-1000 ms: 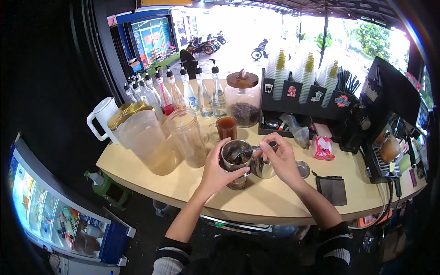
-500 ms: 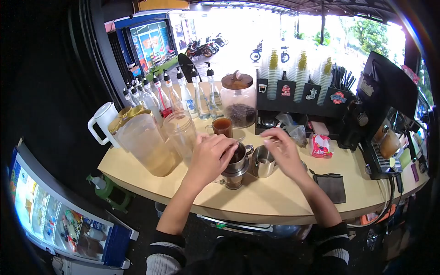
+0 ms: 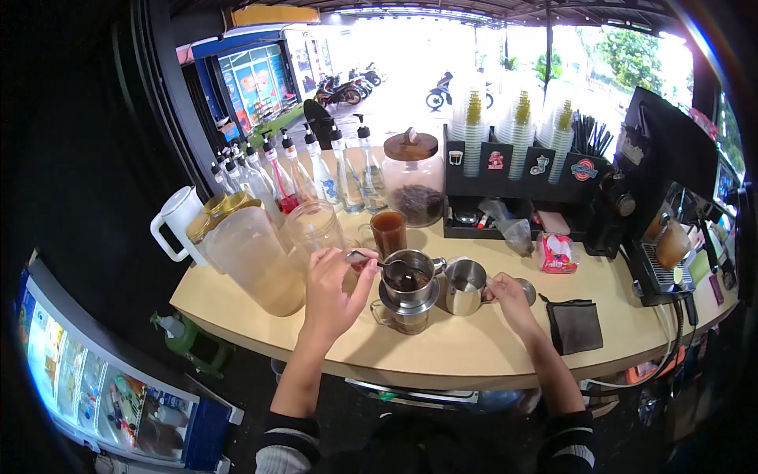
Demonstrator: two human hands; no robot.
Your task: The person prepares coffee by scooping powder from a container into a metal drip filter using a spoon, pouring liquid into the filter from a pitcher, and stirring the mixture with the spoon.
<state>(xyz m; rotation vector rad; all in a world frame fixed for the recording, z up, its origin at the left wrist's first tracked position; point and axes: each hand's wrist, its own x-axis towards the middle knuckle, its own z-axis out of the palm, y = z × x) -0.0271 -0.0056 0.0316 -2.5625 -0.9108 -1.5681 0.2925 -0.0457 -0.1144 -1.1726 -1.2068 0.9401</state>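
My left hand (image 3: 335, 291) pinches a spoon (image 3: 362, 257), which reaches over the rim of a metal coffee drip filter (image 3: 409, 297). Dark wet coffee shows inside the filter. Under it stands a clear glass cup (image 3: 410, 324) with a handle. My right hand (image 3: 512, 300) has its fingers closed around the handle of a small steel pitcher (image 3: 463, 299), which stands on the counter just right of the filter. A round metal lid (image 3: 525, 289) lies beyond that hand. Behind the filter is a glass mug of brown drink (image 3: 390, 235).
Plastic pitchers (image 3: 257, 261) and pump bottles (image 3: 347, 178) line the left of the counter (image 3: 474, 347). At the back are a jar of dark beans (image 3: 414, 197) and a black cup rack (image 3: 521, 180). A dark cloth (image 3: 575, 325) and an espresso machine (image 3: 663, 268) are on the right.
My right hand has come down from above the steel pitcher onto its handle. My left hand has drawn back left from the filter, and the spoon now shows in it.
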